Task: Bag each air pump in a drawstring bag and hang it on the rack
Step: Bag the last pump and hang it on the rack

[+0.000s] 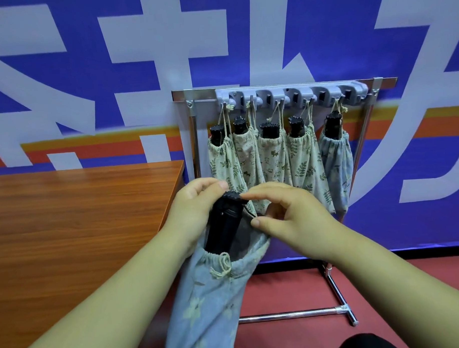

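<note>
I am gripping the pump with my left hand, my right hand pinching the bag rim. Judgement: I should be seating it fully before cinching.

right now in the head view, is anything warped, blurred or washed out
Head view: wide-angle distortion tilts the rack and stretches both forearms toward the lower corners; light is flat and even, no hard shadows or glare; the black pump in the blue bag shows little surface detail; hanging bags look sharp.
</note>
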Available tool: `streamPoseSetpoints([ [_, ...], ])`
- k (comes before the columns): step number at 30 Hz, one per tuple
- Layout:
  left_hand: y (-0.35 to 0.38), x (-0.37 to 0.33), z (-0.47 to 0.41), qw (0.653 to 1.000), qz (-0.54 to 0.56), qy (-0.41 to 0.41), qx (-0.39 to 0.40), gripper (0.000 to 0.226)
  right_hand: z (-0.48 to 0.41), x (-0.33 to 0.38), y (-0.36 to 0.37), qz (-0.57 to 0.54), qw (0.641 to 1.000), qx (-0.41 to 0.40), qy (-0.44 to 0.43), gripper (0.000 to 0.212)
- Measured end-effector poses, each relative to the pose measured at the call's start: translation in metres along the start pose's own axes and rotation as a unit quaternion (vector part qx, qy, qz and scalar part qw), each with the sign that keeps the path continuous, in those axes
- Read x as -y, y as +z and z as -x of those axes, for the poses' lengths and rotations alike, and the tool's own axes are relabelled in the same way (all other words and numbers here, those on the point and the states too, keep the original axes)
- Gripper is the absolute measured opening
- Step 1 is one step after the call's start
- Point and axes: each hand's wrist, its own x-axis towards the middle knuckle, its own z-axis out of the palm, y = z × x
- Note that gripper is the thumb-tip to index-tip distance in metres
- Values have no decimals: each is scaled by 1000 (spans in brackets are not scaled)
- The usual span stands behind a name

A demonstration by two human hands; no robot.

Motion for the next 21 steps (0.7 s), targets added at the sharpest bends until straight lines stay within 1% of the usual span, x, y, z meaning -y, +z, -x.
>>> streamPoseSetpoints([
  [3, -5, -5, -1, 999, 53, 8, 1, 26, 7, -2, 1, -12, 999, -22, 33, 46],
  [5, -12, -6, -2, 996, 83, 2, 5, 29, 11, -10, -3, -13, 997, -26, 74, 43],
  [8, -17, -2, -3, 990, 132, -22, 48, 36, 14, -20, -13, -13, 993, -18, 116, 38],
  [10, -16, 0, -4, 984, 154, -26, 88, 30, 14, -20, -17, -13, 992, -10, 123, 37],
  [12, -14, 0, -3, 981, 157, -18, 114, 22, 12, -19, -20, -1, 992, 17, 127, 35],
  [14, -14, 1, -4, 982, 148, -6, 116, 24, 10, -19, -21, 13, 991, 41, 127, 33],
  [17, -17, 0, -5, 985, 134, 6, 106, 23, 6, -22, -18, 15, 990, 51, 131, 31],
  [21, -25, -2, -8, 977, 168, 13, 129, 11, 2, -29, -9, -8, 986, 66, 152, 29],
])
